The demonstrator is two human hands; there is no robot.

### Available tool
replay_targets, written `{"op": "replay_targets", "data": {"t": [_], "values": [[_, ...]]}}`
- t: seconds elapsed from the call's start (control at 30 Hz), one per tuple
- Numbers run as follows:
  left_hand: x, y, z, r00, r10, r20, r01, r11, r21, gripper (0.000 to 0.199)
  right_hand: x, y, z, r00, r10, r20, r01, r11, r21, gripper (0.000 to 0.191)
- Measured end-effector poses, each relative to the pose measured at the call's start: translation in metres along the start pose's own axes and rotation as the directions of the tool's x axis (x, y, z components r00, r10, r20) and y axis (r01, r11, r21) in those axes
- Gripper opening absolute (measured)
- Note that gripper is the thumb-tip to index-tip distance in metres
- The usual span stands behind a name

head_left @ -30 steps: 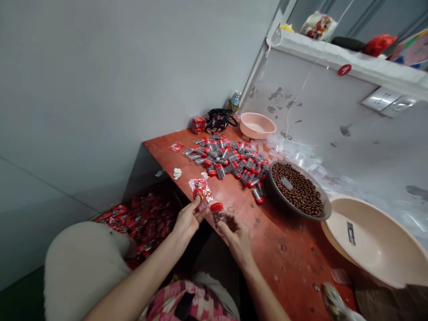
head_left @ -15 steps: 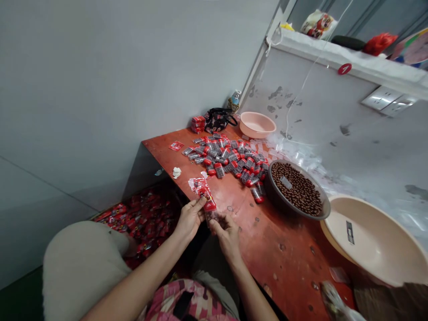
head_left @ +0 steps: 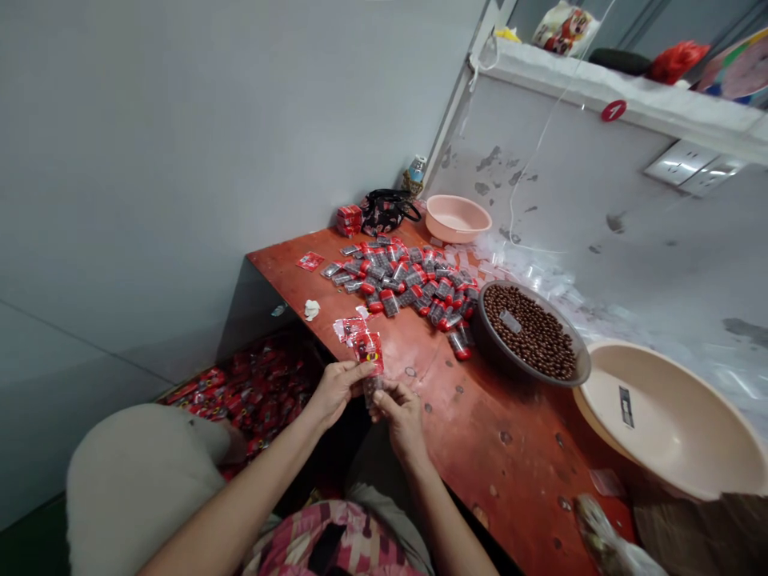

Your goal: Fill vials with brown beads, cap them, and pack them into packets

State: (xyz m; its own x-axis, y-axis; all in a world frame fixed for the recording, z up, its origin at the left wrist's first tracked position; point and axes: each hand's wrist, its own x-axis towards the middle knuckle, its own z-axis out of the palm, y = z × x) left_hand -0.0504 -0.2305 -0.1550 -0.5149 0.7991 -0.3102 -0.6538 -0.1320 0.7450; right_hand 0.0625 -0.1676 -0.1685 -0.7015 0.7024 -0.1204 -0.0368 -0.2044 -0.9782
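My left hand pinches a red printed packet by its lower edge, near the table's front edge. Just below it, a small clear plastic box with dark balls inside is held in the fingers of my right hand. Box and packet meet between the two hands; whether the box is inside the packet I cannot tell. Behind them lies a small stack of red printed packets on the red-brown table. Farther back is a heap of filled clear boxes with red ends.
Right of the heap stands a grey bowl of brown balls, then a large cream basin. A pink basin, a black bag and red boxes are at the back. Red packets fill a container below left.
The box and packet have turned more upright between my hands and shifted slightly left. My left thumb now lies across the packet's lower edge. The whole view has shifted a little.
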Motion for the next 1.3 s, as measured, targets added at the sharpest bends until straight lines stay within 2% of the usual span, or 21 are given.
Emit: {"op": "replay_targets", "data": {"t": [0.13,0.23,0.33,0.4,0.5,0.63,0.8,0.87,0.93,1.0,1.07,1.17,1.3], "values": [[-0.001,-0.008,0.004,0.993,0.069,-0.1,-0.065,0.997,0.038,0.022,-0.001,0.001,0.004,0.985,-0.13,-0.115,0.113,0.982,-0.149,0.02],[-0.003,-0.01,0.008,0.987,0.093,-0.132,-0.088,0.995,0.042,0.025,0.001,0.004,0.005,0.996,-0.043,-0.081,0.04,0.999,-0.031,0.021],[-0.004,-0.009,0.008,0.994,0.053,-0.096,-0.051,0.998,0.027,0.026,0.003,0.004,0.004,0.999,0.042,-0.013,-0.041,0.997,0.064,0.02],[-0.004,-0.01,0.007,0.996,0.046,-0.08,-0.044,0.999,0.022,0.025,0.004,0.001,0.003,0.999,0.002,-0.032,-0.002,1.0,0.009,0.018],[-0.006,-0.013,0.005,0.99,0.102,-0.102,-0.096,0.994,0.062,0.023,0.002,-0.003,0.005,0.995,-0.073,-0.071,0.067,0.994,-0.09,0.015],[-0.01,-0.015,0.003,0.993,0.074,-0.089,-0.072,0.997,0.033,0.024,-0.002,0.0,0.007,0.999,-0.018,-0.034,0.015,0.998,-0.065,0.017],[-0.009,-0.015,0.001,0.982,0.073,-0.174,-0.078,0.997,-0.021,0.022,-0.005,0.004,0.008,0.976,-0.192,-0.107,0.155,0.945,-0.287,0.015],[-0.008,-0.017,0.0,0.982,0.087,-0.167,-0.088,0.996,-0.003,0.021,-0.005,0.006,0.008,0.989,-0.128,-0.079,0.11,0.974,-0.199,0.014],[-0.009,-0.019,-0.002,0.992,0.073,-0.107,-0.071,0.997,0.02,0.022,-0.004,0.008,0.008,1.0,-0.006,-0.016,0.006,1.0,-0.02,0.013],[-0.012,-0.021,-0.004,0.999,0.032,-0.025,-0.032,0.999,0.032,0.024,-0.004,0.011,0.007,0.997,0.072,0.027,-0.075,0.99,0.123,0.012],[-0.014,-0.021,-0.006,0.999,-0.001,0.034,0.0,0.999,0.035,0.025,-0.005,0.012,0.006,0.994,0.11,0.029,-0.113,0.976,0.184,0.014],[-0.016,-0.02,-0.006,1.0,0.019,0.005,-0.019,0.999,0.04,0.022,-0.007,0.009,0.004,0.996,0.085,0.003,-0.085,0.992,0.094,0.015],[-0.015,-0.022,0.002,0.987,0.08,-0.138,-0.081,0.997,-0.005,0.019,-0.008,0.005,0.003,0.996,-0.069,-0.062,0.06,0.988,-0.141,0.015]]}}
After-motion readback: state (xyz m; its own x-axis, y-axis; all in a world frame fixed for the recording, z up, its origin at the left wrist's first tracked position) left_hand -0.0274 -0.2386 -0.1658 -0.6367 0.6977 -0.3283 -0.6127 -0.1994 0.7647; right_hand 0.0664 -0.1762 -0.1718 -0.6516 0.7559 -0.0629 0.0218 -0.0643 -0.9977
